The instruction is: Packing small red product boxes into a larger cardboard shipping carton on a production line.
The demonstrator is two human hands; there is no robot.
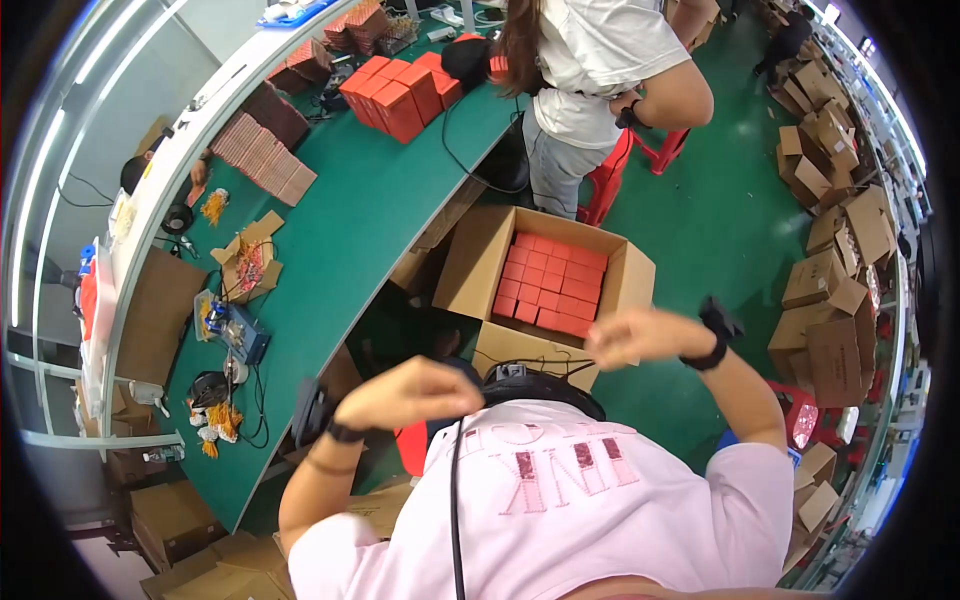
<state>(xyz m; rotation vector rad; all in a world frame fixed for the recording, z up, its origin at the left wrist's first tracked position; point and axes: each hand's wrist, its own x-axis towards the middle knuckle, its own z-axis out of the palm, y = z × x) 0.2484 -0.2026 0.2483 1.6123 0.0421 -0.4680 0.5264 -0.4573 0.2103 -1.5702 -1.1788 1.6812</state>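
My left hand (410,394) hovers in front of my body with its fingers loosely bent, and I see nothing in it. Off to the right my right hand (645,338) is raised near the open carton, slightly blurred, its fingers loosely curled and no object visible in them. Both wrists carry black straps with small devices. Between the hands, at my waist, is a black belt (545,385) with a small unit on it, and a black cable (457,500) runs down my pink shirt. Ahead stands the open cardboard carton (470,262), filled with rows of small red boxes (548,283).
A long green-topped workbench (330,260) curves along my left, bearing stacked red boxes (395,95), a small parts carton (248,262) and wire bundles (222,420). Another person (590,90) stands beyond the carton near a red stool (607,180). Cardboard boxes (825,350) line the right.
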